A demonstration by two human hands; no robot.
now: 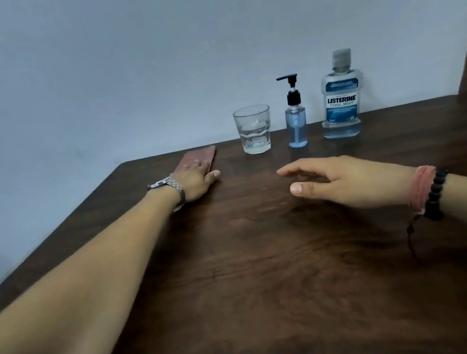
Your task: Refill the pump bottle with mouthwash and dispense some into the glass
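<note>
Clear glass, right of centre, holds some liquid; pump bottle holds blue; we keep left hand flat, right hand spread.

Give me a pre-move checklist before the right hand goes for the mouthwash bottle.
1. Right hand free: ok, fingers straight, holding nothing.
2. Left hand out of the way: ok, resting flat on a reddish flat object at the table's far left.
3. Mouthwash bottle upright, cap on: ok.
4. Pump bottle upright, pump still fitted: ok, needs unscrewing first.
5. Glass upright: ok; holds some clear liquid.
6. Whether the caps turn freely: cannot tell.
</note>
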